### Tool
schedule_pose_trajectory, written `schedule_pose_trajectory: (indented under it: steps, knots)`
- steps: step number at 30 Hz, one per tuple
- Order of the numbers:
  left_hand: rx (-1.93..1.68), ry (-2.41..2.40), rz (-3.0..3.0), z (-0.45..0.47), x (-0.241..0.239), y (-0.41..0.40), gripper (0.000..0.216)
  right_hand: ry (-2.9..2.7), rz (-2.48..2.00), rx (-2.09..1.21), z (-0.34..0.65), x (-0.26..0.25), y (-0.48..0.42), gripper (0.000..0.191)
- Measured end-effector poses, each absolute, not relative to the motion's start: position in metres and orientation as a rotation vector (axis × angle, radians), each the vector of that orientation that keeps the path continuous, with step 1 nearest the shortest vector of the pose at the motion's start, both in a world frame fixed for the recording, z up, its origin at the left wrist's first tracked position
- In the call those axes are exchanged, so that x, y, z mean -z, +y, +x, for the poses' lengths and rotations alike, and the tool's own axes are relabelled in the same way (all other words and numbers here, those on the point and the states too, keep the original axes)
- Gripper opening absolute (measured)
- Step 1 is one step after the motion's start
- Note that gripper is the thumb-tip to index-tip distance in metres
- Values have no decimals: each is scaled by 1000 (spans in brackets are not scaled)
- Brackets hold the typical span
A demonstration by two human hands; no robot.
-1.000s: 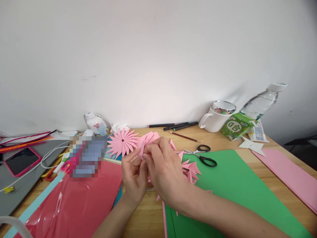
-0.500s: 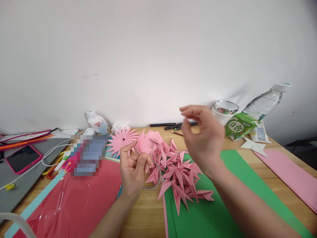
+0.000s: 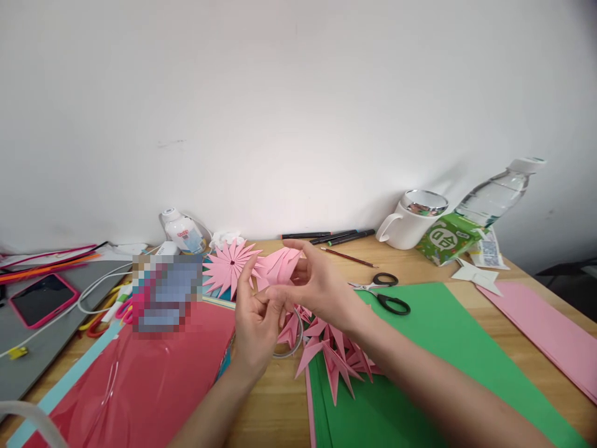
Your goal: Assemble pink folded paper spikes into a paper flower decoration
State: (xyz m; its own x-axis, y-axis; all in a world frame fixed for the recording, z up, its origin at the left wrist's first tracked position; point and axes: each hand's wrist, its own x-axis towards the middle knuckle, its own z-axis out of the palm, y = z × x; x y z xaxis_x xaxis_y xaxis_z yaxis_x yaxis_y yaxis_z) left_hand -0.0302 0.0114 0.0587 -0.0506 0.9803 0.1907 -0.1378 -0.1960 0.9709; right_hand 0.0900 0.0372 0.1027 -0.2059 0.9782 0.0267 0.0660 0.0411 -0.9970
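My left hand (image 3: 259, 320) pinches the base of a folded pink paper piece (image 3: 277, 264) with fanned points. My right hand (image 3: 317, 283) is closed around the right side of the same piece, its thumb near my left fingertips; some of its fingers are hidden behind the paper. A pale ring (image 3: 290, 354) shows just below my hands, partly covered. Under my right wrist lies a pile of spiky pink folded paper pieces (image 3: 333, 364). Left of the held piece is a round pink paper star (image 3: 232, 262) with a dark centre.
Green paper sheets (image 3: 420, 361) lie at the right, with black-handled scissors (image 3: 394, 303) at their far edge. Behind are a pencil (image 3: 349, 256), markers (image 3: 357, 236), a white mug (image 3: 410, 221), a green box (image 3: 445, 239) and a tilted bottle (image 3: 499, 193). Red plastic-wrapped paper (image 3: 149, 373) lies left.
My right hand has moved left and down from above the pile to the pink piece, closing on it. The scissors and mug handle are now uncovered. My left hand has barely moved.
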Motion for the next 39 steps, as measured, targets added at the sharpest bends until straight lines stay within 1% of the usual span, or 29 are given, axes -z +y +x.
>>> schedule_pose_trajectory:
  steps: [1,4,8,11,14,19,25,27,35,39]
  knots:
    - [-1440,1023,1212,-30,-59,11,70,-1407,-1137,-1295,87,-101,35,70]
    - [-1416,1016,1199,-29,-59,9,72,-1334,-1103,-1338,82,-100,32,52]
    - [-1400,1028,1216,-29,-59,9,73,-1261,-1005,-1446,83,-102,32,38]
    - [-1405,1035,1216,-29,-58,10,71,-1286,-1000,-1457,84,-103,33,23]
    - [-1401,1052,1220,-28,-58,10,69,-1322,-1026,-1432,84,-101,35,15]
    - [-1397,1060,1236,-29,-58,10,68,-1288,-979,-1473,85,-98,37,16]
    - [-1366,1056,1257,-31,-57,9,72,-1291,-888,-1578,86,-97,41,30]
    - [-1360,1057,1264,-30,-57,9,73,-1299,-856,-1623,87,-97,42,33]
    - [-1409,1198,1484,-34,-47,10,69,-1363,-691,-1751,98,-88,55,26]
    - [-1431,1301,1750,-41,-32,12,66,-1430,-610,-1732,104,-82,66,29]
